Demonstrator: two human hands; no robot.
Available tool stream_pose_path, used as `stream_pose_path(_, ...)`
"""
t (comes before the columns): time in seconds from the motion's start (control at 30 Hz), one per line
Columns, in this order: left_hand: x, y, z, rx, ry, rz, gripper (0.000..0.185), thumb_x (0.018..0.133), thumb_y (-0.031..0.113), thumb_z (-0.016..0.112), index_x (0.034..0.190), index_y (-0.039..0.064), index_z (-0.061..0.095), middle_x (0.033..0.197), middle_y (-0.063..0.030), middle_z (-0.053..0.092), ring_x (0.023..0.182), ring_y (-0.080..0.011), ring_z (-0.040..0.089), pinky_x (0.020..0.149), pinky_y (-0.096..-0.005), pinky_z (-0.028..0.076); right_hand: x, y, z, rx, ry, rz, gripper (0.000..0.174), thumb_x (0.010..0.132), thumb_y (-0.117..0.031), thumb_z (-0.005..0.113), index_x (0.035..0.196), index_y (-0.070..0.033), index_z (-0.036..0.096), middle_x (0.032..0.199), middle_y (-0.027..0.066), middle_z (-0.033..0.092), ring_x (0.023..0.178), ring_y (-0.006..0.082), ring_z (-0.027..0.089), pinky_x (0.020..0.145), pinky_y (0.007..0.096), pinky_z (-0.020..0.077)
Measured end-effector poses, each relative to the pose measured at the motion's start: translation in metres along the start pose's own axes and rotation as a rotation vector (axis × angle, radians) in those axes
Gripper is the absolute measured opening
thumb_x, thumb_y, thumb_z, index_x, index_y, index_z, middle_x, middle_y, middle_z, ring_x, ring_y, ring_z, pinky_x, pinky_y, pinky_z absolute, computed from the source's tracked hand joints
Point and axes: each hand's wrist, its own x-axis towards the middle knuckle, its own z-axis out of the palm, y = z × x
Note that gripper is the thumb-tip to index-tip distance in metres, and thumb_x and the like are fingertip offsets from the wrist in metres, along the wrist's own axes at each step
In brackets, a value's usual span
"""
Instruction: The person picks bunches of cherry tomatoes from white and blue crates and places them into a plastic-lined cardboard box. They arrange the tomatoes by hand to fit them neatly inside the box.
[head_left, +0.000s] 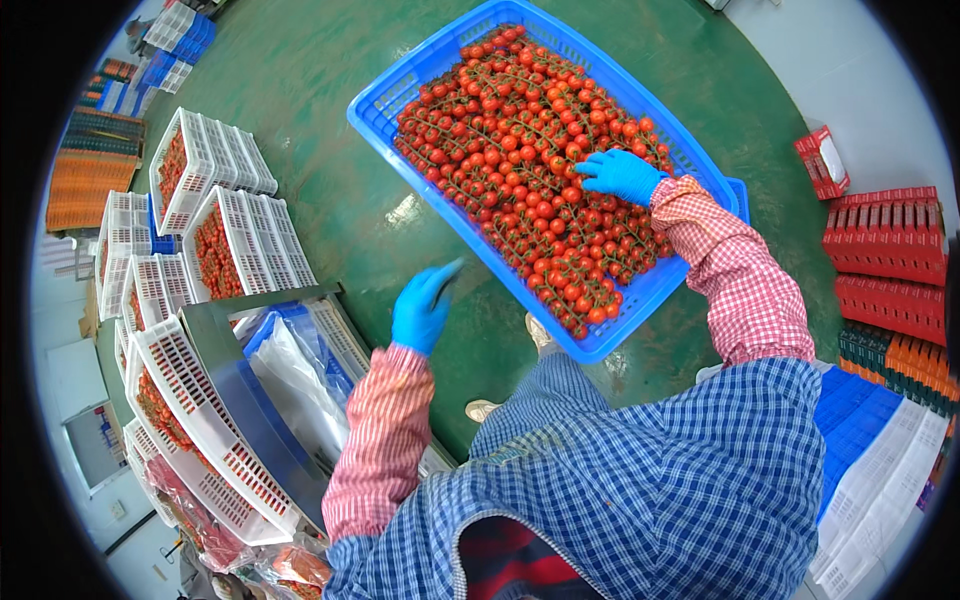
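Observation:
A blue plastic crate (420, 176) with slotted walls stands before me, filled with red cherry tomatoes on green vine stems (517, 142). My right hand (619, 176), in a blue glove, lies over the tomatoes near the crate's right side. Its thumb and forefinger are apart, and I see nothing held between them. Left of the crate, above the floor, is my left hand (421, 309) in a matching glove, clear of the crate wall. Motion blurs its fingertips. Something dark shows between thumb and fingers; whether it is an object or a shadow cannot be told.
White slotted crates (214, 157) of tomatoes are stacked at left, beside a dark-framed cart (247, 397) holding plastic film (300, 367). Red cartons (885, 236) and stacked blue crates (855, 420) line the right side. Green floor (322, 97) surrounds the crate.

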Motion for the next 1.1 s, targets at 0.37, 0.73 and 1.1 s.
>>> stream_pose_path(0.37, 0.235, -0.050, 0.150, 0.483, -0.237, 0.207, 0.026, 0.078, 0.018, 0.062, 0.103, 0.022, 0.063, 0.096, -0.0059, 0.057, 0.088, -0.0268, 0.057, 0.074, -0.0398, 0.048, -0.007, 0.027, 0.024, 0.063, 0.153, -0.049, 0.010, 0.073, -0.015, 0.059, 0.083, -0.017, 0.060, 0.111, 0.0006, 0.053, 0.101, 0.0232, 0.053, 0.077, 0.0362, 0.0458)
stream_pose_path(0.73, 0.239, -0.057, 0.162, 0.382, -0.082, 0.172, 0.017, 0.070, 0.020, 0.065, 0.086, 0.016, 0.061, 0.130, -0.0045, 0.048, 0.123, -0.0323, 0.039, 0.105, -0.0542, 0.021, 0.008, -0.018, -0.016, 2.372, 1.092, 0.766, 0.045, 0.091, -0.034, 0.035, 0.115, 0.002, 0.049, 0.101, 0.0217, 0.062, 0.083, 0.0316, 0.063, 0.076, 0.0398, 0.0524)
stream_pose_path(1.1, 0.030, -0.009, -0.005, -2.060, 0.305, -0.240, 0.044, 0.088, 0.032, 0.040, 0.121, 0.003, 0.046, 0.110, -0.0165, 0.057, 0.092, -0.0303, 0.058, 0.083, -0.0467, 0.048, 0.125, -0.153, -0.106, 2.777, 0.457, 0.202, 0.057, 0.089, -0.038, 0.041, 0.134, -0.003, 0.034, 0.121, 0.0242, 0.050, 0.087, 0.0289, 0.059, 0.084, 0.0460, 0.0472)
